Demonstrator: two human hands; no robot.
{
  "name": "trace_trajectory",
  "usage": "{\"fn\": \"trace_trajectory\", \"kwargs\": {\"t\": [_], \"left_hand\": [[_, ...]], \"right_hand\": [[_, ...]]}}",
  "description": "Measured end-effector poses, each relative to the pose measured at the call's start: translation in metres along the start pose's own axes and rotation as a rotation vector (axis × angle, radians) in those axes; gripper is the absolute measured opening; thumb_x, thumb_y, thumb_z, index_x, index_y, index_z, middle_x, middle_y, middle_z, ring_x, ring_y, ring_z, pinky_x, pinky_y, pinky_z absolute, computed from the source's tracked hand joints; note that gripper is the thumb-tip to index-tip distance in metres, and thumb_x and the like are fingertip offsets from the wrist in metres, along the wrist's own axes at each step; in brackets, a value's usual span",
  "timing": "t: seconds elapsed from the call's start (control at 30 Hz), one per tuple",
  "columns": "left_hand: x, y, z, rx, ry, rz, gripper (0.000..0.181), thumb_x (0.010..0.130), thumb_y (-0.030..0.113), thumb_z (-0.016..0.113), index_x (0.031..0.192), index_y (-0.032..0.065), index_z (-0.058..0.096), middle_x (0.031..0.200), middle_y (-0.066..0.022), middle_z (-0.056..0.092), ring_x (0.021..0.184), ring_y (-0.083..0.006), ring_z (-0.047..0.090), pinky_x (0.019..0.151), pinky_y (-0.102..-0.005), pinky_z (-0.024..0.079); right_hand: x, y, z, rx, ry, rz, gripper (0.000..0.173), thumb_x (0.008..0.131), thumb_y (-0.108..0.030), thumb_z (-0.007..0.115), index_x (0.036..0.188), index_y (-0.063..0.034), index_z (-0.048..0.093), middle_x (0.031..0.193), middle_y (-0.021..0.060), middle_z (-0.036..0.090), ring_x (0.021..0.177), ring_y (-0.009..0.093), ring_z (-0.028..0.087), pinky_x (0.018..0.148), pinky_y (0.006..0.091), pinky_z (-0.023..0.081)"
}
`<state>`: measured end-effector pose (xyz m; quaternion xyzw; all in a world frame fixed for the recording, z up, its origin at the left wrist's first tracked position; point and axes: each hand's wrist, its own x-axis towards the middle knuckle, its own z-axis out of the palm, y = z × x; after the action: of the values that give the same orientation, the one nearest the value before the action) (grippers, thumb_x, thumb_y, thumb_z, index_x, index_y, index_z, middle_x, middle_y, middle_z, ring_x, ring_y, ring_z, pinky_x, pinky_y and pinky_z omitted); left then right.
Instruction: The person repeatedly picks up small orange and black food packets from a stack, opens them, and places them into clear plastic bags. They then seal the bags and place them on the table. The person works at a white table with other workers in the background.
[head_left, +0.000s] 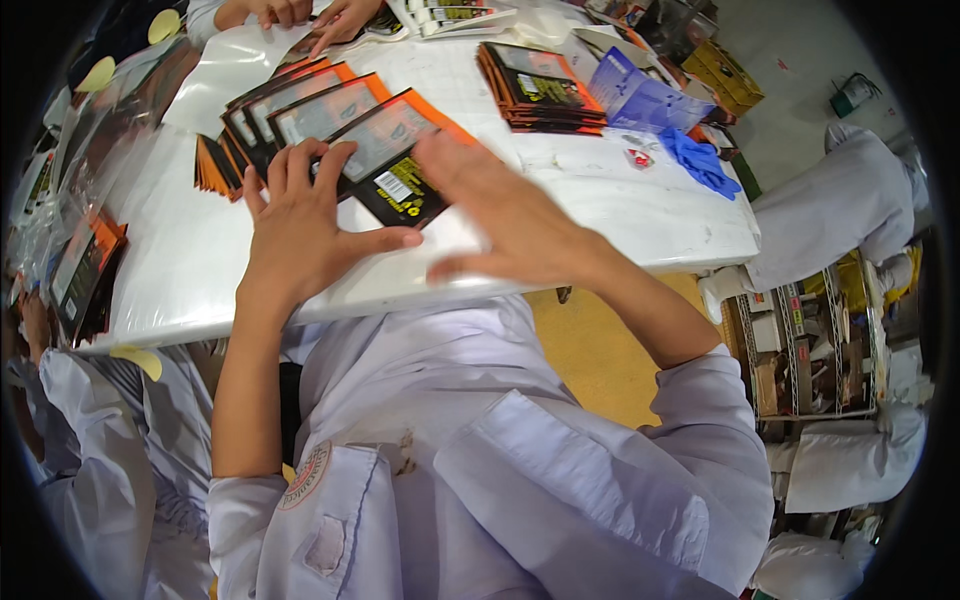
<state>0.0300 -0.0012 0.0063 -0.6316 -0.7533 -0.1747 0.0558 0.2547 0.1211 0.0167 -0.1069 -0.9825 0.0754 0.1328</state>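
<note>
Black-and-orange printed packaging pouches (390, 165) with clear windows lie fanned out in an overlapping row on the white-covered table. My left hand (300, 217) is spread palm down at their near edge, fingertips touching the pouches and thumb pointing right. My right hand (502, 210), blurred, hovers at the right side of the front pouch, fingers extended and thumb apart; whether it touches the pouch I cannot tell. More pouches (217, 165) stand on edge, packed together, left of the fan. A neat stack of similar pouches (540, 82) sits farther back at the right.
A blue glove (701, 161) and a blue printed sheet (641, 94) lie at the table's right end. Across the table are a co-worker's hands (337, 19). At the left, another person's hand (35, 322) is near more pouches (86, 274). A wire shelf (814, 345) stands at the right.
</note>
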Motion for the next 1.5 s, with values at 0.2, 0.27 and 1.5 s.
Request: {"fn": "trace_trajectory", "kwargs": {"t": [0.2,0.27,1.5], "left_hand": [[0.006,-0.020,0.008,-0.282,0.199,-0.014,0.087,0.101,0.072,0.037,0.165,0.0144,0.027,0.148,-0.0172,0.046,0.142,-0.0339,0.041,0.119,-0.0565,0.014],[0.006,-0.021,0.010,-0.272,0.206,-0.025,0.075,0.108,0.063,0.028,0.165,0.0140,0.027,0.144,-0.0172,0.051,0.140,-0.0318,0.043,0.119,-0.0535,0.013],[-0.013,0.028,-0.009,-1.366,0.137,-0.147,0.039,0.087,0.008,0.084,0.120,-0.0038,0.066,0.110,-0.0079,0.072,0.096,-0.0141,0.067,0.085,-0.0297,0.056]], "right_hand": [[-0.014,0.006,-0.024,0.493,-0.153,-0.333,0.042,0.079,-0.008,0.074,0.121,-0.0078,0.075,0.119,0.0115,0.073,0.114,0.028,0.066,0.104,0.0407,0.049],[-0.004,0.011,-0.054,0.521,0.404,-0.138,0.029,0.081,0.008,0.065,0.101,-0.0063,0.080,0.098,0.0053,0.077,0.089,0.016,0.070,0.081,0.0305,0.055],[0.044,-0.005,-0.028,1.418,0.477,0.438,0.040,0.079,-0.014,0.089,0.113,0.0021,0.073,0.105,0.0087,0.077,0.099,0.017,0.072,0.092,0.0328,0.054]]}}
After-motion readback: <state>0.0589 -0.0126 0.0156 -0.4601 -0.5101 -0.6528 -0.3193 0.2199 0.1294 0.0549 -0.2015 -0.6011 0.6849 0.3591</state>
